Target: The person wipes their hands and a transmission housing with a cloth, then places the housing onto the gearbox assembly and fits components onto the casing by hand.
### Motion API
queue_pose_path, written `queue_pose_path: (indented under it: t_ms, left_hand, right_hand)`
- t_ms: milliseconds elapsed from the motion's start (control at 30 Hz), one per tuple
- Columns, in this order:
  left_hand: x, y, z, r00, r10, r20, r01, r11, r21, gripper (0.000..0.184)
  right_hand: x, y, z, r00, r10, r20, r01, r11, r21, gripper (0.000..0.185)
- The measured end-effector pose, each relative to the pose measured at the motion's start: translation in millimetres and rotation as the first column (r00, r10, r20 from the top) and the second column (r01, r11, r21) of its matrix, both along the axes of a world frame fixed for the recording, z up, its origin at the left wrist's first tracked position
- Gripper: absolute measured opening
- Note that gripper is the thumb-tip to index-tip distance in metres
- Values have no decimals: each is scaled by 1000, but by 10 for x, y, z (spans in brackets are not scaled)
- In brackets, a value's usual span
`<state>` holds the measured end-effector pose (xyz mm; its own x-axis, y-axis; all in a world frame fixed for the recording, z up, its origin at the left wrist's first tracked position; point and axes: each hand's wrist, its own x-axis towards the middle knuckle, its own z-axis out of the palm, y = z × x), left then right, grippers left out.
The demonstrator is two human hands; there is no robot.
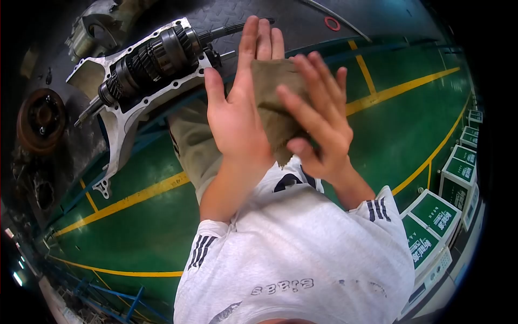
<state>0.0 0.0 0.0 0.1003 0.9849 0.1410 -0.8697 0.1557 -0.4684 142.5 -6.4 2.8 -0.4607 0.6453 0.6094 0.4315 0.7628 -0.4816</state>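
Nearest is the white shirt (302, 243), at the lower middle of the frame. Above it, the left hand (237, 121) has its palm to the camera, with fingers straight and thumb apart; no object is seen in it. The right hand (329, 129) shows its back, fingers spread and a little bent, also with no object seen. Its fingers are blurred, so small details are hard to make out. Behind the hands are khaki trousers (275, 86); whether a hand touches them, I cannot tell.

The gear assembly (154, 59) lies in an open metal housing (175, 85), on the dark bench (226, 12) at upper left. It is to the left of both hands, and the left hand is clearly nearer. Its long axis goes from lower left to upper right, and the thin shaft end passes behind the left fingertips, partly hidden. The gears' undersides are hidden in the housing.

A rusty round part (27, 116) sits at the left, in shadow. Farther, green-and-white boxes (445, 216) stand at the right edge, partly cut off.
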Motion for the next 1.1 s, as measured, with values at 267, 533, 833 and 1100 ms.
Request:
queue_pose_path:
  t_ms: [267,533,833,1100]
  left_hand:
    - [73,21,26,757,247,-605,-221,968,118,85]
    - [4,-9,172,866,221,-448,-234,972,27,79]
    - [97,36,166,822,323,-470,-276,946,168,77]
    - [363,8,77,736,325,-594,-284,945,164,74]
  right_hand:
    - [-121,-354,-185,989,69,-133,-78,995,-64,42]
    - [-67,-616,-238,930,199,-308,-248,960,-128,34]
    - [-185,-583,-350,985,-29,-171,16,997,-74,48]
    - [-175,-390,-266,1000,16,12,-14,979,-203,73]
